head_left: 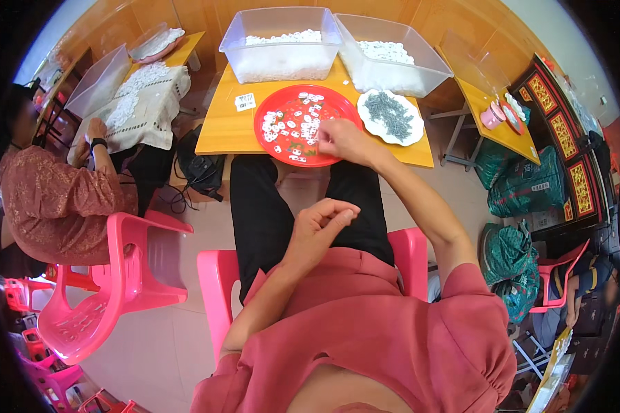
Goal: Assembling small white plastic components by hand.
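**Right hand over the red tray, left hand above my lap**

My right hand (344,141) was at the right side of the tray (341,103), fingers curled down by the white pieces (311,128). I could not tell whether they had closed on one, since the back of the hand hid the tips. My left hand (320,227) was in the air over my lap, well apart from the tray, its fingers bent and the thumb close to the forefinger; whether anything sat between them, I could not tell either.

The white pieces lay loose in the tray, thickest toward the middle and the left, with a few near the front and back edges. The tray stood on the yellow table (220,134) in front of me. Just to its right was a white plate (393,140) heaped with grey bits (393,117). Behind stood two clear bins, the left one (280,49) and the right one (420,58), both with white pieces inside. A small card (244,102) lay left of the tray. Farther left, a co-worker (65,196) sat at a cloth-covered table.
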`<state>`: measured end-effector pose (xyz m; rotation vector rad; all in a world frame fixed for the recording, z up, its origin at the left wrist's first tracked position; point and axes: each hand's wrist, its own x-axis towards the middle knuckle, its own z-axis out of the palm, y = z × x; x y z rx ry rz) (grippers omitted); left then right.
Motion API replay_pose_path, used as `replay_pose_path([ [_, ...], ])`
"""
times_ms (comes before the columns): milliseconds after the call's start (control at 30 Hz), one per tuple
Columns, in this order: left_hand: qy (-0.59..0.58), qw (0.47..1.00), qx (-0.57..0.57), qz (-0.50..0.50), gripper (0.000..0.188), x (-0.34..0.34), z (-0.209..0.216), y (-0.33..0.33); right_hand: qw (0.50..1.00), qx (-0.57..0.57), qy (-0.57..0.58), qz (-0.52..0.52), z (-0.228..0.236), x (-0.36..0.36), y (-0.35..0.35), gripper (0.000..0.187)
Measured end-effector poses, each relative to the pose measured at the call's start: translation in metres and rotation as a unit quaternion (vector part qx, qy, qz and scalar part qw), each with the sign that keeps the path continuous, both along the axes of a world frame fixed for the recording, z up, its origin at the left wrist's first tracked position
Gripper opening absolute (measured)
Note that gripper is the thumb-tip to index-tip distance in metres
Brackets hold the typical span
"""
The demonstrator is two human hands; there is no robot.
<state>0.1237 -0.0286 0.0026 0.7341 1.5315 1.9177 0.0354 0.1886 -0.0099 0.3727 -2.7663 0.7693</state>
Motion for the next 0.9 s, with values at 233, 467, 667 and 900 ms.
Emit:
replay_pose_path([
  [233, 0.066, 0.983, -0.077, 0.153, 0.02, -0.068, -0.021, 0.007, 0.966, -0.213, 0.039, -0.144, 0.03, 0.043, 0.002, 0.01],
  [467, 0.424, 0.829, -0.275, 0.24, 0.017, -0.14, -0.037, 0.049, 0.935, -0.293, 0.152, -0.128, 0.045, 0.049, -0.012, 0.013],
  [667, 0.532, 0.746, -0.353, 0.188, 0.013, -0.138, -0.033, 0.073, 0.93, -0.306, 0.131, -0.153, 0.048, 0.064, -0.008, 0.012],
  [900, 0.517, 0.74, -0.393, 0.177, 0.015, -0.142, -0.032, 0.077, 0.93, -0.307, 0.151, -0.135, 0.05, 0.067, -0.003, 0.013],
])
